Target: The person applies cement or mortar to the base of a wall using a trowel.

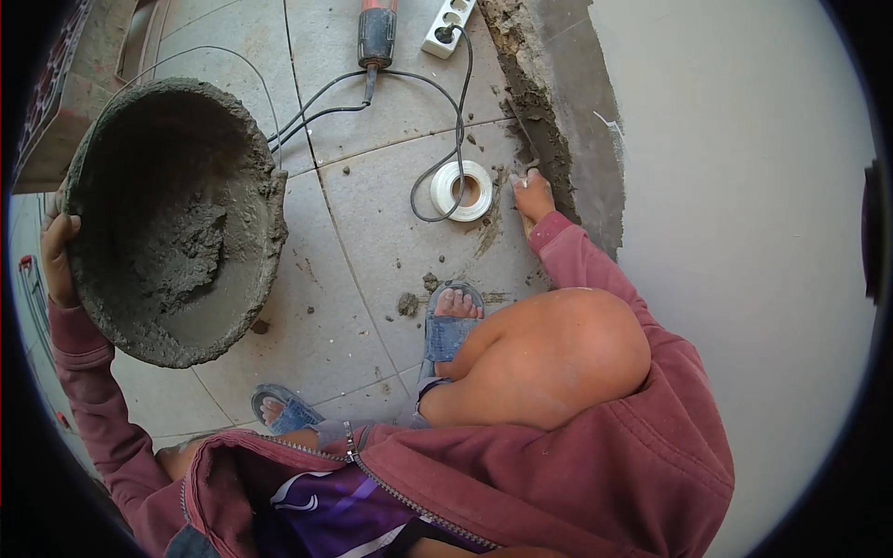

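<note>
My left hand [60,251] is closed on the outer side of a mortar bucket [265,270], which is tilted so its mouth faces me. Wet grey mortar [191,260] coats the inside and clumps at the bottom, and the rim is caked with it. My right hand [533,195] is closed around the handle of a trowel [526,135] at the foot of the wall. The trowel's thin blade shows nearly edge-on against the rough, broken strip [544,116] along the wall base. Most of its handle is hidden by my fingers.
A roll of white mesh tape [446,191] lies on the tiled floor with a black cable looped over it. Beyond are a power strip [448,28] and a corded power tool [377,37]. Mortar crumbs [407,304] lie near my sandalled foot [454,321]. A pale wall [744,232] rises at right.
</note>
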Demonstrator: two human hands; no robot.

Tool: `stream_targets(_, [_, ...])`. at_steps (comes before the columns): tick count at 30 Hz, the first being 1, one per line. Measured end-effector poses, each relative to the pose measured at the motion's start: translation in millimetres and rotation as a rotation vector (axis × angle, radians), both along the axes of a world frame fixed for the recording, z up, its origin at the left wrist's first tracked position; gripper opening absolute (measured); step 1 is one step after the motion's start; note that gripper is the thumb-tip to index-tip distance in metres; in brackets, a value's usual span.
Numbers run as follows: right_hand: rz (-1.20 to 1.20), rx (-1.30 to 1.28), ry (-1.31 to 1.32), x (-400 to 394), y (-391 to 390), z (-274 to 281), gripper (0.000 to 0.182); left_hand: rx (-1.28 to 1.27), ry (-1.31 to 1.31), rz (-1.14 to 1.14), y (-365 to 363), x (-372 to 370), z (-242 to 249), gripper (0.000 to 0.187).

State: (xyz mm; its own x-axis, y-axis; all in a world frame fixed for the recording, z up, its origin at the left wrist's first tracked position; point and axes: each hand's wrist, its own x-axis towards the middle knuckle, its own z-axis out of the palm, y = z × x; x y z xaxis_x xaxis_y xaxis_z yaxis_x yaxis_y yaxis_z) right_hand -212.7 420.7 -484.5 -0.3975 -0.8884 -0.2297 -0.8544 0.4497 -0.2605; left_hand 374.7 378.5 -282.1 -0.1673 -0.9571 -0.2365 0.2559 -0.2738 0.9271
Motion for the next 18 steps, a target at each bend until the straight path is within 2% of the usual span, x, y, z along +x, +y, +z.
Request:
stream_targets(4, [-0.11,-0.069,-0.126,-8.1,-25.8,-13.5,0.028,-0.059,0.011,-0.104,-2.0,9.7,-4.4,0.04])
stream_targets(6, [-0.33,-0.086,-0.457,17.8,-24.8,24.0,0.025,-0.038,0.011,-0.079,-1.1,2.1,-0.2,0.039])
stream_targets(9, [-0.381,-0.172,-0.554,23.9,-9.2,36.8,0.024,-0.012,0.008,-0.037,1.0,-14.5,8.9,0.039])
stream_targets(16, [-0.377,-0.257,-0.481,34.3,15.2,49.8,0.026,-0.037,-0.035,-0.024,0.3,9.7,-2.5,0.037])
stream_targets(18, [-0.276,-0.285,-0.367,33.6,16.0,52.2,0.026,-0.03,-0.038,-0.022,1.2,17.3,-5.7,0.037])
